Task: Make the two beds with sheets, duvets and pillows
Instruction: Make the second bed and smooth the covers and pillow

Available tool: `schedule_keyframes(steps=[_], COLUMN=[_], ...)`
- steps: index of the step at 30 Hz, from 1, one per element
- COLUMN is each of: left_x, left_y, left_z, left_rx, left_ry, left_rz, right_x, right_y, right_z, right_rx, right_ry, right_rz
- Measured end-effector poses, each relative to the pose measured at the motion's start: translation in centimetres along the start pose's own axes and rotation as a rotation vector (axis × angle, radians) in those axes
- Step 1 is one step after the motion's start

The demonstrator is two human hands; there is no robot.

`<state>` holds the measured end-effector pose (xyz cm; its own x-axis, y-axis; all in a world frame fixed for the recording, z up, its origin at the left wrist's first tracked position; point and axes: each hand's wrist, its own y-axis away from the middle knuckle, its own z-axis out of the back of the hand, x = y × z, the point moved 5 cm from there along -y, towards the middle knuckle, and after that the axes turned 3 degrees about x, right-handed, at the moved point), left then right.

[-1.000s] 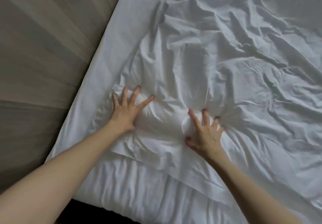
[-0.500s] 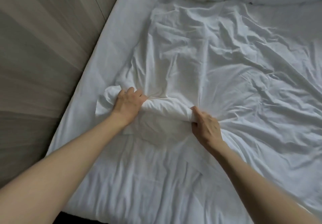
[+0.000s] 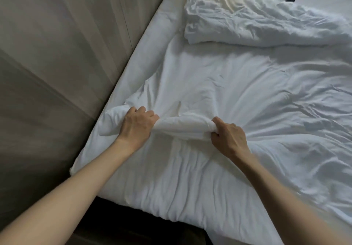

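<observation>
Change: one second back both hands are laid flat on the crumpled duvet [image 3: 238, 96] with fingers spread; half a second back they are curled into it. Now a thick fold [image 3: 182, 128] of the white fabric is gathered into a roll and gripped at both ends. The left hand [image 3: 136, 125] is closed round the end nearer the wall panel [image 3: 57, 63], and the right hand [image 3: 227, 136] is closed round the other end, thumb underneath. Both hands are holding cloth, neither is spread.

Fabric beyond the fold is seen lying much smoother than before; the heavy creases in the middle are largely gone, and some are left on the right side. The view is also raised, so more of the head end is shown.

Location: the duvet is spread over the bed [image 3: 152, 40], with its near edge hanging at the foot end. The gripped fold is near the foot, close to the wall side. A crumpled white bundle [image 3: 257, 21] is lying across the head end; whether it is a pillow or bunched linen cannot be told.

Meaning for the task: flattening is judged to have been swapped for a grab-and-pull, probably to tension or shift the layer. This bed is judged part done: the cover is not yet squared and the head end is not yet dressed. The second bed is not clearly seen.
</observation>
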<state>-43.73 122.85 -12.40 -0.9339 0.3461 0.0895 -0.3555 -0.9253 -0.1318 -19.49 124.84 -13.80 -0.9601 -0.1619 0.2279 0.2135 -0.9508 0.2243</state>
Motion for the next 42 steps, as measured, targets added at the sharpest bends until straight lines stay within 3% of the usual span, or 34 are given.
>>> schedule_keyframes(steps=[6, 11, 15, 20, 22, 25, 30, 37, 42], left_x=[2.5, 5.8, 3.7, 2.7, 2.8, 2.7, 3.9, 8.3, 9.2], left_y=[11.2, 23.0, 25.5, 26.4, 27.0, 25.4, 21.2, 14.1, 10.1], left_z=[5.0, 6.6, 5.4, 2.2, 1.4, 1.5, -1.0, -9.8, -17.6], left_rx=[0.021, 0.247, 0.384, 0.825, 0.915, 0.78, 0.63, 0.518, 0.584], left_ry=[-0.073, -0.198, -0.201, -0.187, -0.124, 0.038, 0.291, 0.526, 0.623], left_rz=[0.107, 0.306, 0.35, 0.413, 0.437, 0.501, 0.631, 0.939, 1.03], right_x=[8.8, 17.0, 16.3, 14.7, 14.5, 13.8, 10.9, 6.9, 4.3], right_y=[8.9, 15.5, 16.8, 17.9, 18.1, 17.1, 13.5, 3.7, -2.7], right_z=[0.5, -3.2, -5.3, -10.0, -10.7, -9.6, -8.1, -10.7, -14.4], right_rx=[0.048, 0.116, 0.116, 0.605, 0.604, 0.443, 0.345, 0.332, 0.372], right_ry=[-0.097, -0.185, -0.196, -0.152, -0.136, -0.142, -0.084, -0.053, -0.062], right_rz=[0.063, 0.156, 0.11, 0.174, 0.187, 0.175, 0.122, 0.088, 0.08])
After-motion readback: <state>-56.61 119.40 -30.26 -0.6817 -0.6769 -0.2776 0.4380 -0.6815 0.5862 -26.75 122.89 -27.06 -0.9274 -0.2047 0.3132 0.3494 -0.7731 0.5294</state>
